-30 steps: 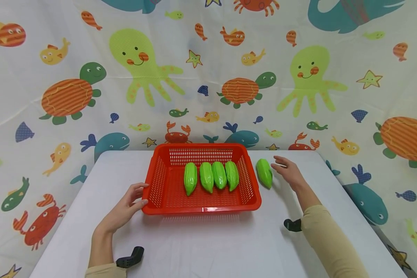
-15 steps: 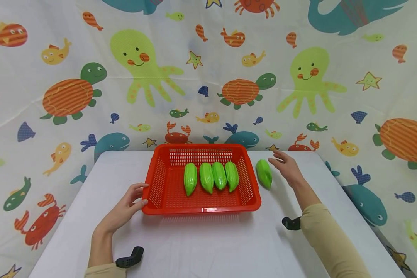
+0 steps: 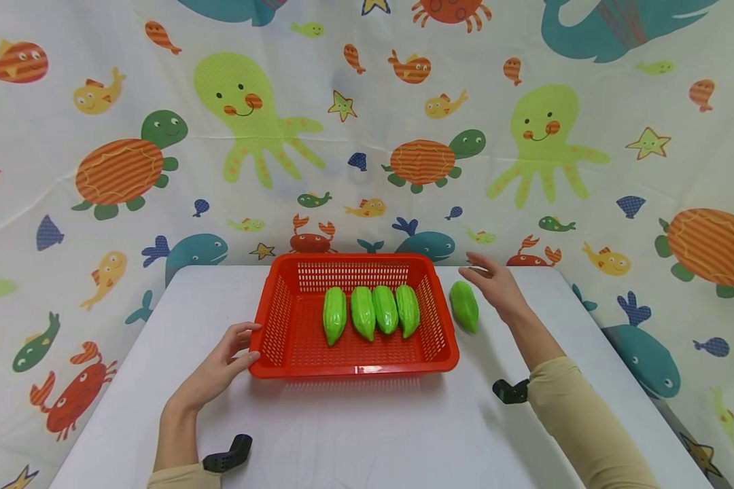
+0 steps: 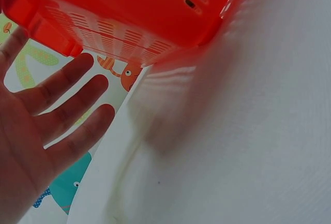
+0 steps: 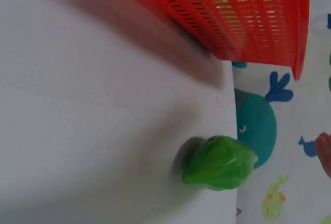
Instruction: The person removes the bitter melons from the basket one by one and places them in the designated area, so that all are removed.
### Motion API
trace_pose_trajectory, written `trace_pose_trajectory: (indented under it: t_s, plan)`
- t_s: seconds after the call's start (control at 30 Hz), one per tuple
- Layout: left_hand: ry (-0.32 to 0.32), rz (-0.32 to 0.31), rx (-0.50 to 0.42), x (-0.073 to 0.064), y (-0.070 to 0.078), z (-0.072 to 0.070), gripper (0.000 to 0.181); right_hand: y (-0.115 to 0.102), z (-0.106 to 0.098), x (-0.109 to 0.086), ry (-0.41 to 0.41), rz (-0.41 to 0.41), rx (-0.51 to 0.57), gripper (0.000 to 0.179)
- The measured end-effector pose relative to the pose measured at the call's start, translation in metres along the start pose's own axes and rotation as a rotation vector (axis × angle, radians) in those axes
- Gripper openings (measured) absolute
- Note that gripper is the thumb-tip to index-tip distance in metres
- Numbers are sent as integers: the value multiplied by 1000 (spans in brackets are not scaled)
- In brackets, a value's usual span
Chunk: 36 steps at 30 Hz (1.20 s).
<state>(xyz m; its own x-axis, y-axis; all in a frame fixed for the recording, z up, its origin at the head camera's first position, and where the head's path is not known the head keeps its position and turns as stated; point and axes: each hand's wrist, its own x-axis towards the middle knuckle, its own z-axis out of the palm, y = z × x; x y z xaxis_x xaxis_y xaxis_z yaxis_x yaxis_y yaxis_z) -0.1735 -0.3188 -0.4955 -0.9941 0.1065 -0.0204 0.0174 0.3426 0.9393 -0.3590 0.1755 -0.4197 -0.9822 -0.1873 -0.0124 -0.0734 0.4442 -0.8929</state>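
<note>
A red plastic basket [image 3: 357, 370] with slatted walls sits on the white table. Several glossy green ridged fruits, like star fruits [image 3: 334, 316], lie side by side inside it. One more green star fruit [image 3: 463, 305] rests on the table just right of the basket; the right wrist view also shows this star fruit [image 5: 222, 164]. My left hand [image 3: 217, 367] has its fingertips at the basket's left rim, and in the left wrist view the fingers [image 4: 77, 138] are spread and nearly straight. My right hand [image 3: 495, 282], fingers extended and holding nothing, hovers beside and beyond the loose star fruit.
The white table [image 3: 355, 435] ends at a back edge right behind the basket. A cloth [image 3: 367, 102] printed with sea animals hangs behind and around it. Black wrist devices [image 3: 229, 454] sit on both forearms.
My right hand has moved left and away from me, past the far end of the loose star fruit. My left hand, the basket and the star fruits have stayed in place.
</note>
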Motion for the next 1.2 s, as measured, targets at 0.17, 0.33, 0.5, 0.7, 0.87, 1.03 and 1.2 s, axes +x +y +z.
trace_pose_trajectory:
  t_s: [0.17,0.33,0.5,0.7,0.87,1.03,1.2]
  plan:
    - [0,-11,3,0,1,0,62,-17,6,-4,-16,-25,-19,73]
    - [-1,-3,1,-1,2,-1,61,-34,11,-6,-40,-53,-9,73]
    - [-4,7,-2,-2,1,-1,60,-47,14,-9,-77,-107,-4,68]
    - [-8,6,-2,-1,0,-1,60,-62,20,-13,-78,-145,-18,67]
    - [-9,1,2,-1,0,-1,60,-75,25,-14,-90,-182,11,66]
    - [-12,-5,2,0,1,-1,60,-87,30,-15,-99,-226,35,63]
    - [-12,2,3,1,1,-1,60,-98,35,-14,-127,-233,42,64]
